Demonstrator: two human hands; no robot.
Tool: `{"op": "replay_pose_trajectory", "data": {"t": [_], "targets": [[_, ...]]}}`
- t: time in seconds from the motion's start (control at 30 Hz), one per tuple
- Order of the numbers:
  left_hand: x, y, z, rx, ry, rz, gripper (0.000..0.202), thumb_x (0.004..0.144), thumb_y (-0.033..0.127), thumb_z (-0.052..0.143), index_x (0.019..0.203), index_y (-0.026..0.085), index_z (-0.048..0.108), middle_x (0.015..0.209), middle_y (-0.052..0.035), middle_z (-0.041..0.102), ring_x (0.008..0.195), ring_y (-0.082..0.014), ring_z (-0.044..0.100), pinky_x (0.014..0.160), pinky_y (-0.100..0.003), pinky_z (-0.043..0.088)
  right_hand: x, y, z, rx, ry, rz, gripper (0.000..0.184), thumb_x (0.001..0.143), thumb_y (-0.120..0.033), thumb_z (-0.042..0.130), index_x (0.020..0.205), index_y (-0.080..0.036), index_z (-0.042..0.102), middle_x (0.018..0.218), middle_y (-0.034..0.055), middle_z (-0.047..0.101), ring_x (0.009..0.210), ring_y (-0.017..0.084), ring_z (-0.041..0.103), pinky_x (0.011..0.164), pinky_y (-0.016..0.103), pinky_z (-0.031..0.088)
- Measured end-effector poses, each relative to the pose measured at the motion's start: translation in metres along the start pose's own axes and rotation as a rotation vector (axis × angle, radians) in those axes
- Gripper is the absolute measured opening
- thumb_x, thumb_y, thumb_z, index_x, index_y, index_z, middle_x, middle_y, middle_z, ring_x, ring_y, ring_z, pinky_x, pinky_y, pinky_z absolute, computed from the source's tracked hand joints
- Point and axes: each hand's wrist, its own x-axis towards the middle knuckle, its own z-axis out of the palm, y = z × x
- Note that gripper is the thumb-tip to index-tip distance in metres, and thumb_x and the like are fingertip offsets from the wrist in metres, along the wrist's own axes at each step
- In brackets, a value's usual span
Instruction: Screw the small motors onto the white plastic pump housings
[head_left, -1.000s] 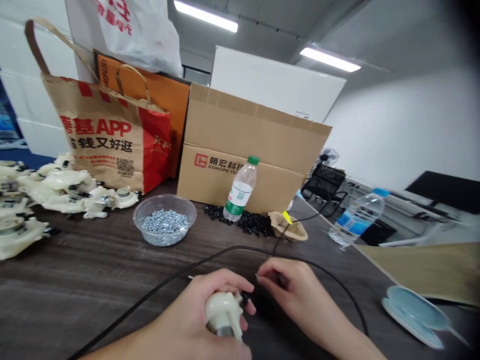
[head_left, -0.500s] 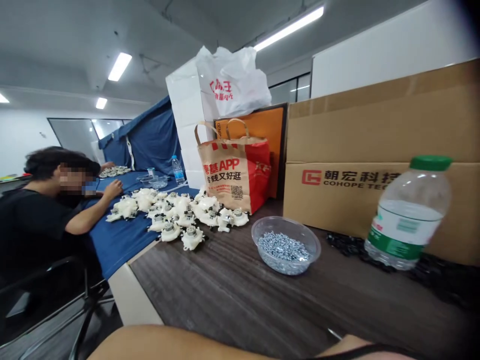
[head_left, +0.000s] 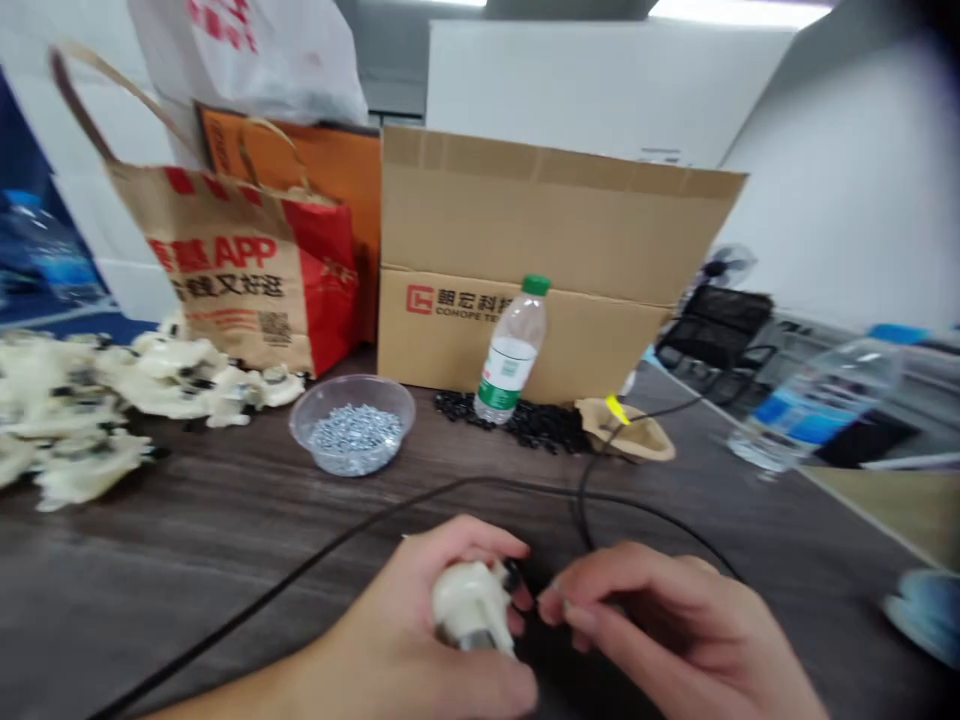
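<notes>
My left hand (head_left: 420,630) is wrapped around a cream-white plastic part (head_left: 471,600) with a grey metal piece in it and a small black piece at its far side. Just right of it, my right hand (head_left: 667,630) has its thumb and fingers pinched together, close to the black piece. What lies in that pinch, if anything, is too small and blurred to make out. Beyond my hands stands a clear plastic bowl (head_left: 352,425) of small silver screws. Similar cream-white parts (head_left: 82,410) are heaped at the left.
A black cable (head_left: 442,490) crosses the dark table. Behind it, a bottle with a green cap (head_left: 511,350) stands among small black pieces (head_left: 547,425) before a cardboard box (head_left: 540,220). A paper bag (head_left: 225,260) is at left, a brown tray (head_left: 637,440) and another bottle (head_left: 817,400) at right.
The view has swung right and down, and the co-worker has left the picture. Both my hands now show, with the cream-white part in the left; earlier a forearm and a partial hand showed.
</notes>
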Motion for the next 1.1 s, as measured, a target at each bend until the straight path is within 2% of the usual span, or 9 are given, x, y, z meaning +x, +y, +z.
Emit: {"op": "replay_pose_trajectory", "data": {"t": [0.13,0.27,0.4,0.87,1.1], "targets": [[-0.001,-0.019,0.009,-0.074,-0.016,-0.023,0.059,0.067,0.014,0.086,0.12,0.025,0.063,0.098,0.0011,0.071,0.076,-0.0117,0.061,0.065,-0.021,0.048,0.007,-0.01,0.007,0.169,-0.031,0.035,0.014,0.089,-0.016,0.07,0.08,-0.024,0.076,0.077,0.0006,0.077,0.072,0.017,0.074,0.068,0.024,0.057],[-0.003,-0.015,0.015,-0.055,-0.024,-0.061,0.057,0.07,0.012,0.084,0.121,0.025,0.06,0.095,0.0036,0.069,0.069,-0.008,0.054,0.057,-0.017,0.041,0.007,-0.001,0.016,0.205,-0.077,0.07,0.015,0.088,-0.012,0.07,0.081,-0.023,0.077,0.078,-0.0004,0.077,0.073,0.015,0.072,0.069,0.022,0.054],[-0.004,-0.007,0.017,-0.038,-0.024,-0.056,0.053,0.068,0.008,0.081,0.115,0.025,0.062,0.08,0.0096,0.062,0.058,-0.0047,0.044,0.052,-0.016,0.037,0.006,0.001,0.016,0.177,-0.097,0.077,0.015,0.086,-0.011,0.072,0.078,-0.022,0.077,0.075,-0.0022,0.077,0.07,0.012,0.07,0.069,0.02,0.052],[-0.005,0.005,0.023,-0.028,-0.033,-0.089,0.051,0.069,0.005,0.077,0.114,0.022,0.06,0.076,0.0108,0.057,0.06,-0.0053,0.043,0.054,-0.017,0.036,0.008,-0.004,0.016,0.156,-0.136,0.085,0.015,0.087,-0.009,0.069,0.079,-0.02,0.075,0.076,-0.0009,0.074,0.071,0.014,0.067,0.069,0.023,0.052],[-0.008,0.009,0.023,0.067,-0.044,-0.086,0.045,0.071,0.008,0.075,0.112,0.019,0.06,0.074,0.0097,0.051,0.063,-0.0075,0.039,0.057,-0.021,0.032,0.011,-0.003,0.017,0.121,-0.133,0.023,0.017,0.087,-0.008,0.07,0.078,-0.021,0.075,0.077,-0.0014,0.073,0.072,0.013,0.066,0.07,0.023,0.05]]}}
